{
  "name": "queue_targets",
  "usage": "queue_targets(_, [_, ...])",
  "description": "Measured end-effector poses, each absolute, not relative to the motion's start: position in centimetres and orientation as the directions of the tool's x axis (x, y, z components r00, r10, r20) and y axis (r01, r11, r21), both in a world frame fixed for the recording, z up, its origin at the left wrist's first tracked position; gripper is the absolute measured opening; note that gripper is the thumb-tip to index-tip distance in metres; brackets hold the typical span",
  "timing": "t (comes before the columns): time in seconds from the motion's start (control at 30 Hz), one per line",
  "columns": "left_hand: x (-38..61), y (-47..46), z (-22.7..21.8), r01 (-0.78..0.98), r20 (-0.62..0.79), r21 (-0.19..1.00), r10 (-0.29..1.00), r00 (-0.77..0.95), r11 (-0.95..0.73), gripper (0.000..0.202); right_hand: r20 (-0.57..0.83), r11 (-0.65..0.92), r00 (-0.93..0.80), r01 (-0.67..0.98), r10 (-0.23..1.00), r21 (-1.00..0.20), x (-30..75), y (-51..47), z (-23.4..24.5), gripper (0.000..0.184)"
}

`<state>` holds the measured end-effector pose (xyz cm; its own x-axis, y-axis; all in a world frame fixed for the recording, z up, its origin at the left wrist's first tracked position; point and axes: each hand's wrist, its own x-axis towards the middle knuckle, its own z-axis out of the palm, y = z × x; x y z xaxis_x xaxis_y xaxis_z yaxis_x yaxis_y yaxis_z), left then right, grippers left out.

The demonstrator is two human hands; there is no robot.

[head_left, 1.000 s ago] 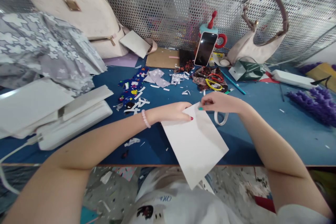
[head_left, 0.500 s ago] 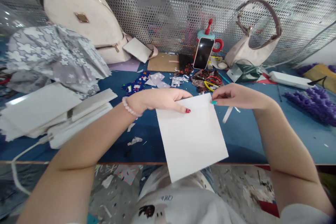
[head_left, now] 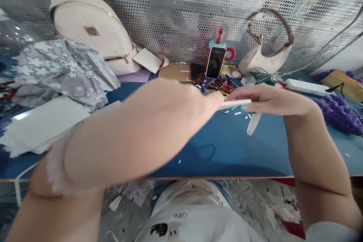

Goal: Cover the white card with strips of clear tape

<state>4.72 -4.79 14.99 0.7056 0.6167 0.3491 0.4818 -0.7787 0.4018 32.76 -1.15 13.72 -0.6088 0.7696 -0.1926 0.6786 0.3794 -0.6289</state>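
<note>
Between my hands a thin white sheet shows nearly edge-on, as a narrow strip above the blue table. My right hand pinches its right end, with the green-nailed thumb below and the fingers above. My left hand is raised close to the camera and somewhat blurred. Its thumb side meets the left end of the sheet, and its fingertips are hidden. A white strip lies on the table just below my right hand.
At left are stacked white sheets, patterned grey fabric and a cream backpack. Behind stand a phone, a mug with a red handle and a handbag. Purple fluffy material lies at right.
The sheet has turned from facing me broadside to nearly edge-on. My left hand has risen towards the camera and reached right, and its bracelet has moved down and left.
</note>
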Motion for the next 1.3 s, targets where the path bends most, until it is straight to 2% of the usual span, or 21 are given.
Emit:
queue_targets(0.07, [4.5, -6.4, 12.9, 0.563, 0.289, 0.186, 0.592, 0.752, -0.806, 0.043, -0.251, 0.391, -0.624, 0.703, 0.740, -0.594, 32.6, -1.4, 13.1, 0.053])
queue_targets(0.13, [4.3, -6.5, 10.5, 0.530, 0.289, 0.023, 0.513, 0.808, -0.848, 0.048, -0.302, 0.404, -0.636, 0.720, 0.711, -0.565, 32.4, -1.7, 11.9, 0.050])
queue_targets(0.23, [3.0, -4.3, 6.3, 0.353, 0.338, -0.138, 0.291, 0.895, -0.926, 0.042, -0.366, 0.407, -0.627, 0.750, 0.687, -0.521, 31.9, -2.4, 9.3, 0.051])
queue_targets(0.3, [1.6, -2.3, 3.6, 0.282, 0.365, -0.219, 0.189, 0.911, -0.934, 0.037, -0.393, 0.429, -0.615, 0.774, 0.683, -0.465, 31.4, -2.9, 7.8, 0.050])
queue_targets(0.4, [-0.3, 0.1, 0.6, 0.250, 0.383, -0.168, 0.170, 0.908, -0.954, 0.036, -0.399, 0.435, -0.626, 0.766, 0.670, -0.473, 31.1, -3.0, 6.6, 0.047])
queue_targets(0.5, [-1.4, 1.5, -0.9, 0.271, 0.378, -0.090, 0.219, 0.899, -0.958, 0.038, -0.392, 0.382, -0.626, 0.750, 0.674, -0.539, 31.8, -2.1, 6.3, 0.034])
queue_targets(0.6, [-1.5, 1.9, -1.6, 0.301, 0.383, -0.066, 0.254, 0.888, -0.951, 0.039, -0.411, 0.323, -0.655, 0.707, 0.634, -0.629, 33.1, -0.8, 6.2, 0.021])
queue_targets(0.7, [-1.2, 1.9, -2.1, 0.273, 0.390, -0.054, 0.231, 0.891, -0.961, 0.038, -0.485, 0.272, -0.678, 0.696, 0.552, -0.665, 33.7, -0.3, 5.6, 0.024])
queue_targets(0.77, [-1.1, 1.8, -2.3, 0.254, 0.379, -0.034, 0.222, 0.898, -0.967, 0.038, -0.514, 0.291, -0.699, 0.693, 0.498, -0.660, 33.3, -0.3, 4.9, 0.026])
queue_targets(0.83, [-1.0, 1.7, -2.4, 0.239, 0.345, 0.002, 0.225, 0.911, -0.971, 0.037, -0.466, 0.383, -0.738, 0.661, 0.488, -0.645, 32.9, -0.4, 4.2, 0.028])
queue_targets(0.97, [-1.1, 1.8, -2.1, 0.223, 0.256, 0.091, 0.239, 0.937, -0.971, 0.032, -0.263, 0.550, -0.797, 0.576, 0.544, -0.605, 33.3, 0.1, 3.4, 0.033])
queue_targets(1.03, [-1.3, 2.0, -1.9, 0.228, 0.217, 0.125, 0.251, 0.943, -0.966, 0.031, -0.188, 0.589, -0.771, 0.597, 0.608, -0.545, 34.5, 0.7, 3.3, 0.032])
queue_targets(1.07, [-1.4, 2.0, -1.9, 0.232, 0.199, 0.140, 0.257, 0.946, -0.962, 0.031, -0.154, 0.609, -0.736, 0.643, 0.659, -0.464, 35.3, 1.2, 3.2, 0.031])
queue_targets(1.13, [-1.6, 2.1, -1.8, 0.243, 0.176, 0.171, 0.272, 0.946, -0.955, 0.031, -0.101, 0.602, -0.628, 0.772, 0.771, -0.206, 37.0, 2.0, 2.9, 0.032])
queue_targets(1.17, [-1.6, 2.1, -1.9, 0.250, 0.176, 0.187, 0.283, 0.943, -0.950, 0.031, -0.092, 0.572, -0.587, 0.807, 0.805, -0.144, 37.8, 2.3, 2.7, 0.035])
queue_targets(1.3, [-1.1, 1.6, -2.2, 0.307, 0.247, 0.239, 0.363, 0.898, -0.921, 0.030, -0.101, 0.520, -0.523, 0.852, 0.846, -0.057, 39.7, 3.1, 2.1, 0.035])
